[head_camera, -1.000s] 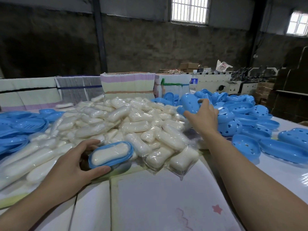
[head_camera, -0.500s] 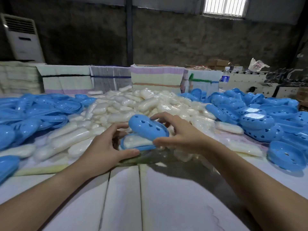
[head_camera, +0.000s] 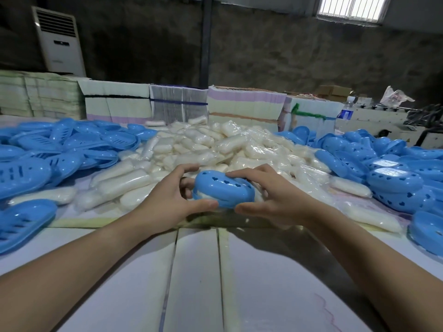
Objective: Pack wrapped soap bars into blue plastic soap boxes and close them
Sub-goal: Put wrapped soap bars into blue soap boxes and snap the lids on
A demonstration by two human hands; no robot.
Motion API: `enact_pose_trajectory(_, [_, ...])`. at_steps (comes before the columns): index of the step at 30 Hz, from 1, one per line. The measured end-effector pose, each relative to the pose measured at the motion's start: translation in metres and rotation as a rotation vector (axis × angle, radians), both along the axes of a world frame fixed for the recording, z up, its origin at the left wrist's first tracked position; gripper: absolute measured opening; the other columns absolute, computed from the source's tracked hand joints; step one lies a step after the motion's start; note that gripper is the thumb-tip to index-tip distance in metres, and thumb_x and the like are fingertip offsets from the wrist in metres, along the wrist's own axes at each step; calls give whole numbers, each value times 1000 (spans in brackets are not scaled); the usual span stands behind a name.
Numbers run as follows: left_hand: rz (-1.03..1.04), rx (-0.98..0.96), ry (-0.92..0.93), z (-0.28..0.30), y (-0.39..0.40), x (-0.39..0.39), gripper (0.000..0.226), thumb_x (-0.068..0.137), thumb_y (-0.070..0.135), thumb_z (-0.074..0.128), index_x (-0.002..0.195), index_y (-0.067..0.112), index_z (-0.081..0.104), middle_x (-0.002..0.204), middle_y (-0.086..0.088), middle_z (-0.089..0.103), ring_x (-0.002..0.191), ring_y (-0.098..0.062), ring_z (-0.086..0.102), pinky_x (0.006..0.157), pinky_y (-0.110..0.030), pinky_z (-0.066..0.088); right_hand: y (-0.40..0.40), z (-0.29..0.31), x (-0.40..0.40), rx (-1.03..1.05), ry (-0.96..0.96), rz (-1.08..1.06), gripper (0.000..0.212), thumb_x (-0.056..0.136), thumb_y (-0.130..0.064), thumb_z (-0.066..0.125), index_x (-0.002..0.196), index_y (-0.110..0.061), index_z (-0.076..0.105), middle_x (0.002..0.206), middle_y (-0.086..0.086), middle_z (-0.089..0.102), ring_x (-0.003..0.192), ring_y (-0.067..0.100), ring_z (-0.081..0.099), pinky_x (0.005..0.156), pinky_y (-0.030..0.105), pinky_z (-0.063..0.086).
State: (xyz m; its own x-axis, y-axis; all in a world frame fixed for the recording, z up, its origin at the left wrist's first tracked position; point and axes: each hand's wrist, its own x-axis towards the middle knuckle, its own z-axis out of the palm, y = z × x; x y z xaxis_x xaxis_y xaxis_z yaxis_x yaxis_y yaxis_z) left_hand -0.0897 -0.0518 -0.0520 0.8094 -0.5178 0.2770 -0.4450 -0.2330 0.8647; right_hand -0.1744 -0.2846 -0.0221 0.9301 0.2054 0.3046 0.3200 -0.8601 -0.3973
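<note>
Both the left hand (head_camera: 165,202) and right hand (head_camera: 275,200) clasp the blue soap box (head_camera: 223,191) at centre, its long axis running left-right, heart-holed lid up, with the soap inside mostly hidden.

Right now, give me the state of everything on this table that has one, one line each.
soap box: lid set on, white still showing at its left edge, so not fully shut
left hand: grip closed on the soap box
right hand: grip closed on the soap box
wrapped soap bars: heaped loose, unboxed
slotted blue halves: piled, separate
heart-holed lids: piled, separate
</note>
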Motion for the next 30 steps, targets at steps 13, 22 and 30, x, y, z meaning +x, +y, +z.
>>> enact_pose_trajectory(13, [-24,-37,-36,1,1,1,48,65,75,63,106,49,64,93,4,71,83,-19,67,84,-48,55,10,-9,5,-74,-143,-49,46,86,-41,59,128,-47,44,101,-11,57,99,-1,40,78,19,37])
enact_pose_trajectory(22, [31,7,201,16,6,-15,82,50,49,94,122,35,59,103,-8,73,91,-24,72,79,-32,55,13,-13,5,-255,-251,-30,57,88,-40,67,140,-31,44,122,-7,58,101,15,46,85,29,38])
enact_pose_trajectory(30, [-95,-714,697,27,-11,-33,55,59,11,79,113,3,68,106,-18,76,90,-17,76,76,-22,62,31,-6,3,49,-323,-93,60,84,-43,66,138,-36,41,118,-10,58,100,12,53,84,24,41])
